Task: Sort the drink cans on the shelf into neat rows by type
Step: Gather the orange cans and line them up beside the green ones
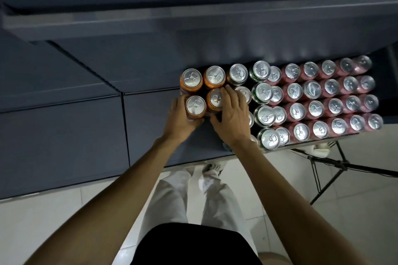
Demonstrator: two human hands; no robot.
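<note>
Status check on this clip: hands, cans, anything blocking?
Left hand grips front orange can. Right hand grips neighbouring orange can. Pink cans in rows. Nothing blocking.

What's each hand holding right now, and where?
Left hand grips the near-left orange can round its side. Right hand grips the neighbouring orange can round its side.
</note>
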